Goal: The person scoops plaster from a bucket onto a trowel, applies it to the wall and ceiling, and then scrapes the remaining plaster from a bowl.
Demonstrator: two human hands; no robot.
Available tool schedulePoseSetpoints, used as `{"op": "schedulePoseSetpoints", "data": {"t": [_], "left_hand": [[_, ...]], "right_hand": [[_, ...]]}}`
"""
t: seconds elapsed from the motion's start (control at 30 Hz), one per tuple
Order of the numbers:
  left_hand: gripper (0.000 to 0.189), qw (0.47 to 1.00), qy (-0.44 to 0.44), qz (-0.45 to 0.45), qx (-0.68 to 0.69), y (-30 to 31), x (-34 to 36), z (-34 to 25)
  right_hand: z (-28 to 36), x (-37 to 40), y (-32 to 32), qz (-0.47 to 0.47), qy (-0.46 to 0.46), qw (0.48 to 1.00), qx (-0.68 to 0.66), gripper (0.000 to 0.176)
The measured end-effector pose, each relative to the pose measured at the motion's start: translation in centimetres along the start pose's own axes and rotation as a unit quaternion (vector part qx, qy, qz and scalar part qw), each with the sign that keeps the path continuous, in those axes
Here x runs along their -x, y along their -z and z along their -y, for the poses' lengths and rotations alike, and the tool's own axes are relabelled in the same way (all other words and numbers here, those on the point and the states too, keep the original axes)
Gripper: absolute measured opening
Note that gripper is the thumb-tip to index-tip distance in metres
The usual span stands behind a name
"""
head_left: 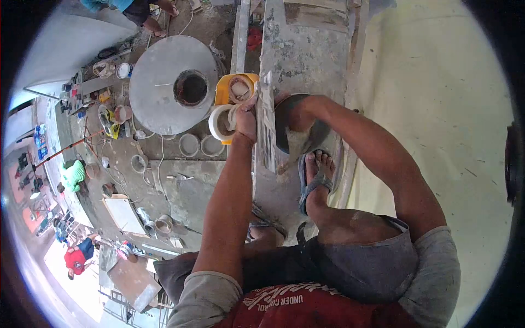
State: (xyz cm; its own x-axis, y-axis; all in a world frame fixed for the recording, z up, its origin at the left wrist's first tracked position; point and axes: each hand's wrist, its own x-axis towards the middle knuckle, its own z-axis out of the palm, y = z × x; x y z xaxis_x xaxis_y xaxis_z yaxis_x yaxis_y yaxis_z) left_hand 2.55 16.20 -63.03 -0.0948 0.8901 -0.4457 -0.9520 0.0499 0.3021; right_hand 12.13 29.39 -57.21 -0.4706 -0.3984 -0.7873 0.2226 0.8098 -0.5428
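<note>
My left hand (246, 121) is closed at the near edge of a narrow, plaster-smeared board (267, 123), seen almost edge-on. Just right of the board stands a dark round bucket (320, 134) with pale grey material (298, 141) on its inside. My right hand (299, 116) reaches down into this bucket, its fingers hidden. Beside my left hand sits a yellow container (223, 92). A round tub with a pale filling (240, 88) and a white ring-shaped tub (219, 123) stand at it.
A large grey disc (158, 87) with a dark round opening lies at the upper left. Several buckets (139, 163), cables and tools litter the floor. My sandalled foot (318, 177) is close below the bucket. Other people (74, 176) are farther off. A pale wall (437, 153) rises on the right.
</note>
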Motion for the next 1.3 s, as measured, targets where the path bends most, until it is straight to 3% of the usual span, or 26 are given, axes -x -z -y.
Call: {"op": "schedulePoseSetpoints", "data": {"t": [0.07,0.1,0.13,0.17,0.2,0.23,0.3,0.37,0.43,0.47,0.5,0.57,0.63,0.7,0.77,0.83,0.87,0.93,0.97,1.07,1.13,1.2,1.3], "left_hand": [[0.030,0.998,-0.024,-0.017,-0.056,0.9,0.1,-0.2],[0.038,0.989,0.001,0.108,0.100,2.8,-0.4,0.0],[0.049,0.939,0.027,0.231,0.252,3.1,-0.5,-0.1],[0.049,0.939,0.026,0.234,0.252,3.3,-0.6,0.1],[0.048,0.981,-0.013,0.088,0.171,2.3,-0.3,0.1],[0.046,0.993,-0.053,-0.061,0.087,1.4,-0.2,0.1],[0.045,0.995,-0.043,-0.060,0.066,0.7,0.0,-0.7],[0.042,0.994,-0.043,-0.092,0.035,-0.6,0.5,-1.9],[0.043,0.986,-0.066,-0.153,-0.020,0.7,-0.4,-1.3],[0.043,0.977,-0.091,-0.186,-0.043,0.2,-0.4,-1.1],[0.042,0.978,-0.059,-0.197,-0.040,-0.5,-0.1,-1.2],[0.041,0.977,-0.009,-0.211,-0.022,-2.9,1.2,-2.1],[0.041,0.981,0.019,-0.191,0.023,-4.8,2.3,-2.8],[0.041,0.986,0.030,-0.156,0.048,-6.1,3.9,-4.3],[0.040,0.989,0.030,-0.127,0.074,-5.9,5.4,-5.2],[0.038,0.988,0.026,-0.113,0.102,-5.2,6.2,-6.3],[0.037,0.987,0.025,-0.124,0.100,-5.4,7.4,-7.4],[0.037,0.987,-0.003,-0.110,0.113,-4.7,8.5,-8.4],[0.037,0.989,-0.004,-0.086,0.121,-4.1,9.2,-8.9],[0.037,0.985,-0.038,-0.144,0.091,-4.8,12.5,-10.1],[0.039,0.979,-0.072,-0.176,0.076,-4.7,12.7,-10.0],[0.044,0.980,-0.113,-0.150,0.060,-4.4,12.8,-10.2],[0.047,0.983,-0.096,-0.099,0.120,-4.0,12.8,-11.0]], "right_hand": [[-0.7,0.4,-0.2,0.020,-0.049,0.998,-0.016,0.040],[-1.3,0.8,-0.4,0.041,-0.100,0.994,-0.032,0.040],[-2.4,1.4,-1.2,0.040,-0.101,0.994,-0.031,0.040],[-3.6,2.4,-2.2,-0.031,-0.082,0.988,-0.123,0.033],[-4.8,3.5,-3.3,-0.102,-0.061,0.970,-0.212,0.028],[-5.9,4.8,-4.5,-0.104,-0.061,0.971,-0.207,0.028],[-7.0,7.1,-6.8,-0.398,0.065,0.867,-0.293,0.034],[-4.5,9.3,-7.2,-0.430,0.013,0.671,-0.603,0.043],[-4.6,8.7,-9.2,-0.576,0.077,0.518,-0.628,0.047],[-3.9,8.5,-8.8,-0.614,0.109,0.500,-0.601,0.046],[-3.0,8.5,-8.2,-0.650,0.140,0.480,-0.573,0.044],[-1.1,8.4,-7.2,-0.726,0.030,0.489,-0.483,0.040],[0.8,8.1,-5.9,-0.753,0.021,0.547,-0.365,0.036],[3.5,7.4,-3.8,-0.785,0.070,0.575,-0.219,0.035],[3.2,5.8,-3.4,-0.770,0.117,0.603,-0.173,0.034],[6.6,5.7,-1.2,-0.745,0.075,0.657,-0.087,0.033],[7.6,4.9,-0.2,-0.738,0.105,0.662,-0.085,0.033],[8.5,3.5,1.3,-0.708,0.256,0.657,0.039,0.031],[9.1,3.2,1.8,-0.699,0.278,0.657,0.041,0.031],[9.8,2.9,1.4,-0.682,0.241,0.682,0.110,0.030],[8.6,3.0,1.0,-0.665,0.138,0.725,0.119,0.027],[7.5,3.1,1.0,-0.648,0.164,0.735,0.114,0.028],[4.9,2.7,-1.0,-0.620,0.200,0.752,0.097,0.032]]}}
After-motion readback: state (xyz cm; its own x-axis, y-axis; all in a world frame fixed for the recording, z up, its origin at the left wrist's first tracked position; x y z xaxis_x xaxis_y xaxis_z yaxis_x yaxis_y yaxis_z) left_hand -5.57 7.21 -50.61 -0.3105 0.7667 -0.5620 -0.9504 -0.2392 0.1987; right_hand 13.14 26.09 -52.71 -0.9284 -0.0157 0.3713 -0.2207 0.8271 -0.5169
